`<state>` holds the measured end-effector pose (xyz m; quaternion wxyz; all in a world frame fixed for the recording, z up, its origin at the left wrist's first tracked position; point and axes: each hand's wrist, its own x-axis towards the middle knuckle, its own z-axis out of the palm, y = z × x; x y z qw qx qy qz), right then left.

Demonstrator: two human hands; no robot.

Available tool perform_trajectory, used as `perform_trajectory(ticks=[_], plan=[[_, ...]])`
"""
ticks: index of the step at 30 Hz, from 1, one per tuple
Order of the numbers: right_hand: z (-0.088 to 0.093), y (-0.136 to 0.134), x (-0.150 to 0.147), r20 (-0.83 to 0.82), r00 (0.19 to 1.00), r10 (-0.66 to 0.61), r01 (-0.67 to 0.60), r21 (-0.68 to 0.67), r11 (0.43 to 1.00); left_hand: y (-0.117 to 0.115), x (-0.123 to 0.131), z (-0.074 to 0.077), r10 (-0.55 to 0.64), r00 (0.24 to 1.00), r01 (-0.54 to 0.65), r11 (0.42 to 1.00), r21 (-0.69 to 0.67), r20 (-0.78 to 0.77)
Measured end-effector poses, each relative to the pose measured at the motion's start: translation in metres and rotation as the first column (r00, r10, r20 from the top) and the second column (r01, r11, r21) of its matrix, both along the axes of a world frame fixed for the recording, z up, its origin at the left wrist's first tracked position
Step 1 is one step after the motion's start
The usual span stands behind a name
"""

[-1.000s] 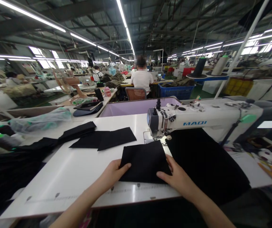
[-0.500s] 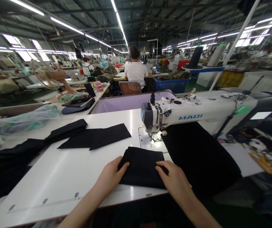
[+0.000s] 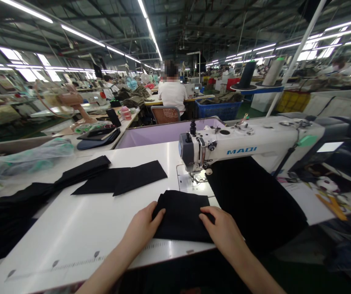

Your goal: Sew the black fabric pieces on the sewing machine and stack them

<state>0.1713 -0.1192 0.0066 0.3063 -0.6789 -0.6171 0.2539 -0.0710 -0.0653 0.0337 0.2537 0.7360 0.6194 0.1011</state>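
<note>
A folded black fabric piece [image 3: 182, 216] lies on the white sewing table near its front edge. My left hand [image 3: 146, 222] grips its left side, thumb on top and the other fingers hidden at the edge or beneath. At the right edge, my right hand [image 3: 221, 224] pinches the same cloth between thumb and fingers. Just beyond the cloth stands the head of a white sewing machine [image 3: 239, 141], its needle area lit. A large black fabric panel [image 3: 255, 204] spreads under the machine arm, to the right of my right hand.
Black fabric pieces [image 3: 123, 177] lie left of the machine, beside a long dark heap [image 3: 16, 208]. Orange-handled scissors [image 3: 331, 206] rest at the right. Thread cones [image 3: 245, 75] stand behind the machine. A seated person [image 3: 172, 92] in white is farther back, near a blue crate [image 3: 218, 110].
The whole view has shifted slightly, so the machine and table appear a little farther left. Both hands keep their hold on the folded black fabric, which has hardly moved.
</note>
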Motion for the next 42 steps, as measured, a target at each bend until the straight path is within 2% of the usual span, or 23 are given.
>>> perform_trajectory(ticks=[7, 12, 21, 23, 26, 27, 29, 31, 33, 35, 37, 42], plan=[[0.009, 0.001, -0.001, 0.159, 0.987, -0.011, 0.028, -0.105, 0.994, 0.003, 0.004, 0.005, 0.003, 0.998, -0.002, 1.0, 0.015, -0.066], [-0.002, -0.001, 0.003, 0.199, 0.98, 0.003, 0.008, -0.058, 0.998, 0.01, 0.004, 0.009, 0.136, 0.99, -0.135, 0.991, 0.017, -0.024], [-0.015, 0.001, 0.008, 0.277, 0.96, 0.036, -0.017, -0.071, 0.997, 0.015, 0.005, 0.004, 0.146, 0.98, -0.144, 0.989, 0.02, -0.133], [-0.016, -0.002, 0.008, 0.311, 0.949, 0.046, -0.037, -0.035, 0.999, 0.013, 0.006, 0.005, 0.136, 0.977, -0.134, 0.991, 0.026, -0.165], [-0.018, -0.005, 0.009, 0.429, 0.902, 0.054, -0.125, 0.141, 0.982, 0.007, 0.009, 0.008, 0.126, 0.942, -0.101, 0.99, 0.095, -0.311], [-0.018, -0.005, 0.01, 0.466, 0.883, 0.051, -0.167, 0.211, 0.963, 0.005, 0.011, 0.008, 0.107, 0.928, -0.055, 0.987, 0.153, -0.357], [-0.018, -0.001, 0.011, 0.51, 0.859, 0.051, -0.238, 0.308, 0.921, 0.003, 0.018, 0.006, -0.007, 0.928, 0.121, 0.951, 0.285, -0.372], [-0.016, 0.009, 0.01, 0.517, 0.852, 0.081, -0.288, 0.335, 0.897, 0.003, 0.03, 0.001, -0.239, 0.931, 0.331, 0.869, 0.367, -0.276], [-0.014, 0.023, 0.008, 0.513, 0.849, 0.126, -0.327, 0.325, 0.888, 0.006, 0.046, -0.008, -0.436, 0.884, 0.466, 0.801, 0.375, -0.167], [-0.011, 0.038, 0.006, 0.501, 0.852, 0.151, -0.345, 0.32, 0.882, 0.012, 0.06, -0.016, -0.492, 0.861, 0.504, 0.79, 0.35, -0.13], [-0.011, 0.049, 0.005, 0.485, 0.858, 0.167, -0.353, 0.323, 0.878, 0.02, 0.068, -0.021, -0.469, 0.87, 0.491, 0.801, 0.342, -0.151], [-0.017, 0.059, 0.011, 0.452, 0.869, 0.201, -0.376, 0.338, 0.863, 0.038, 0.063, -0.024, -0.476, 0.866, 0.499, 0.795, 0.344, -0.155]])
